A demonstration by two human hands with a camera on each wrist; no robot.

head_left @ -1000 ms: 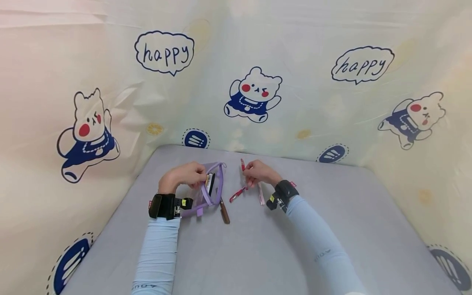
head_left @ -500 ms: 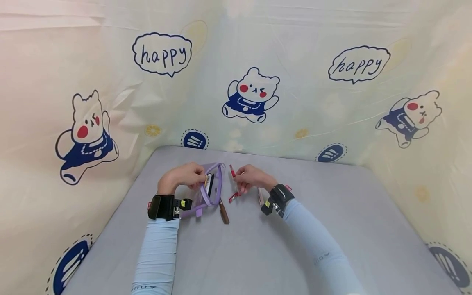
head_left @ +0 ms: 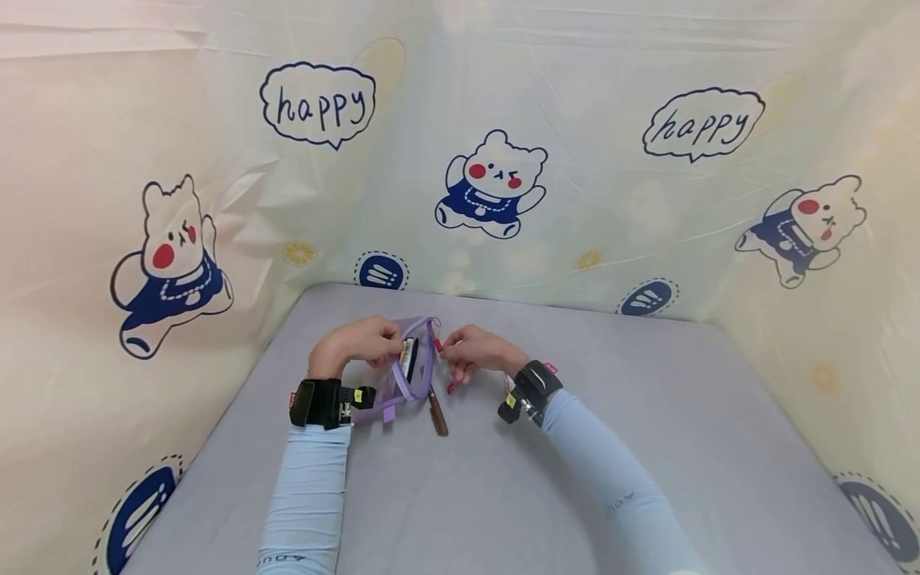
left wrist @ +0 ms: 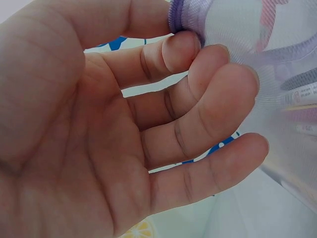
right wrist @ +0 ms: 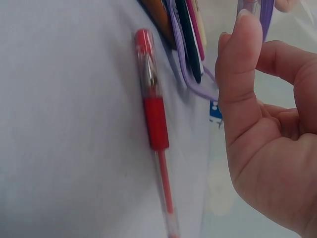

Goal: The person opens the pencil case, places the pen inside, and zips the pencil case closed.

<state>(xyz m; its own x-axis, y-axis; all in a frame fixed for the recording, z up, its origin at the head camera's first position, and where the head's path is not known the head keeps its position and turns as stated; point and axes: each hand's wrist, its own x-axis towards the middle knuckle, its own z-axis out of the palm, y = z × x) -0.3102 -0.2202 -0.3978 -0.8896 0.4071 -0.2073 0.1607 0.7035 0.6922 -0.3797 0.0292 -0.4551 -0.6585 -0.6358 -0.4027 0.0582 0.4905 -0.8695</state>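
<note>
My left hand pinches the edge of a purple-trimmed mesh pencil pouch, its thumb and forefinger on the purple trim in the left wrist view. The pouch gapes toward the right, with several pens inside. My right hand pinches a red pen slantwise, its far end at the pouch's opening. Below that hand, a second red pen with a clear barrel lies on the table, mostly hidden in the head view.
A brown pen sticks out by the pouch's lower right edge. Partly behind the right wrist camera lies a pale pinkish stick-like item. The grey tabletop meets a printed curtain at the back.
My right hand has moved left with the red pen, bringing its far end to the pouch's opening. The left hand keeps its grip on the pouch, which has stayed put.
</note>
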